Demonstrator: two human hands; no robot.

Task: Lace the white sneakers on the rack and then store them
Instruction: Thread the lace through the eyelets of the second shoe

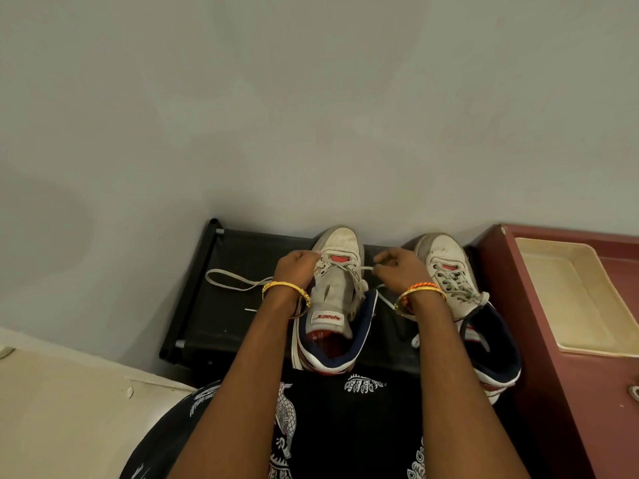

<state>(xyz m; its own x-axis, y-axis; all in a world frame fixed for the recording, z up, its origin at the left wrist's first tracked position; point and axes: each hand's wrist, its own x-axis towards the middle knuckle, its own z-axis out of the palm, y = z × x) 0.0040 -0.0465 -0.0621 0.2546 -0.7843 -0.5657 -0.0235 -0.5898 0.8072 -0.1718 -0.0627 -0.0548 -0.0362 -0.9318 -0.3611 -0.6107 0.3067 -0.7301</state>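
Head view: looking down on a black shoe rack set against a pale wall.
Left sneaker: white high-top, at the frame's 6 o'clock centre, toe toward the wall at 12 o'clock, tongue pulled up, lacing only part done near the toe.
Right sneaker: at 3 o'clock of the first, just beside it, toe also to 12 o'clock, laced most of the way up.
Left hand: fingers curled at the left eyelets of the left sneaker, pinching the lace there; loose loop trailing out to 9 o'clock across the rack.
Right hand: at 3 o'clock of the same shoe, fingertips pinching the other end of the lace, drawn taut from the eyelets.
Wrists: gold bangles on the left, gold and orange bangles on the right.
Cabinet: dark red, at 3 o'clock of the rack, touching it, cream tray on top.
Lap: black cloth with white print at 6 o'clock.
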